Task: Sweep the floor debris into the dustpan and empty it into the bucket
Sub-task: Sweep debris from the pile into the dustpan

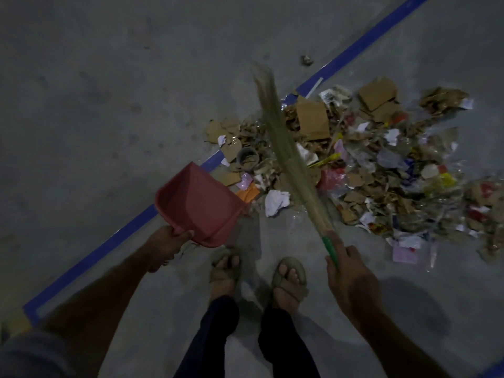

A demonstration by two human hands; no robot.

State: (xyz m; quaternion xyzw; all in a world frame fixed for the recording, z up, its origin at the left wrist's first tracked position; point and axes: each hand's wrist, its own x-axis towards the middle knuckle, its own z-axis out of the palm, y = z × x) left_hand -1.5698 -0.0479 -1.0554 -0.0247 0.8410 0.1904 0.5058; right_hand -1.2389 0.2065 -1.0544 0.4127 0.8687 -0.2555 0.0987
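Grey concrete floor [109, 105] fills the dim view, crossed on a slant by a strip of blue tape [362, 45]. Nearest the camera stand two feet in tan sandals [289, 279] below dark trouser legs [283, 342], between the two forearms.

Just beyond the feet, the left hand [166, 241] is closed around the back edge of a red dustpan [199, 203], thumb on top; the pan is tilted with its open mouth pointing away from that hand toward the rubbish, its front lip just beside an orange scrap [248, 192]. Whether the lip touches the floor cannot be told.

On the other side, the right hand [351, 279] grips the green handle [330, 248] of a grass broom [281, 143], forefinger laid along the handle. From this hand the bristles run up and away, blurred at the tip, lying over the near-left part of the debris pile [381, 165].

Past both hands, the pile spreads out to the right hand's far side: torn cardboard pieces [312, 120], crumpled white paper [276, 201] between pan and broom, a tape roll [246, 156], clear plastic wrappers and red and yellow bits. Farther still, one small crumpled scrap [306, 60] lies alone near the tape line.
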